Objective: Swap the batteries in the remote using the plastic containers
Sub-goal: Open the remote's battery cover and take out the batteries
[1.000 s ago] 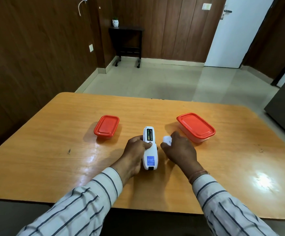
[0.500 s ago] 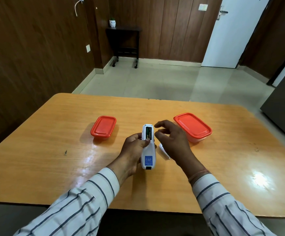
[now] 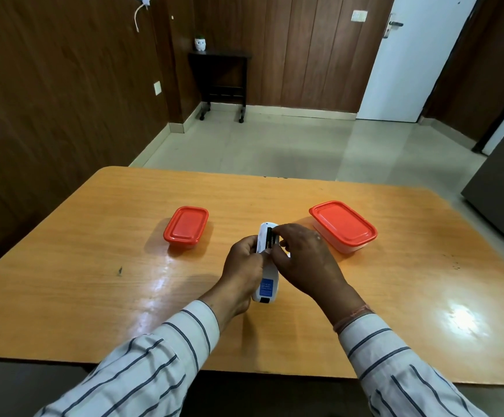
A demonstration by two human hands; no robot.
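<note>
White plastic is the body of the remote (image 3: 265, 267), which the left hand (image 3: 242, 267) holds from the side with its back up, just above the wooden surface (image 3: 94, 251) between the two containers. Its fingers (image 3: 255, 245) are wrapped around the left edge of the case and pressed against it. The battery bay is open and the dark batteries (image 3: 269, 239) lie in it. The right hand (image 3: 303, 260) comes from the right, and its fingers (image 3: 279, 231) are bent and close together at the far end of the batteries; I cannot tell whether they already pinch one or only touch it. I judge that the step in hand is to take out the old cells. To do it well, the left hand should keep the case steady and low, so a cell that jumps out does not roll far. The right fingertip should push the cell toward its spring end and then lift the free end, one cell at a time. The small red-lidded container (image 3: 186, 225) at the left and the larger red-lidded container (image 3: 342, 224) at the right are both closed, so one lid must come off before a cell can go in.
</note>
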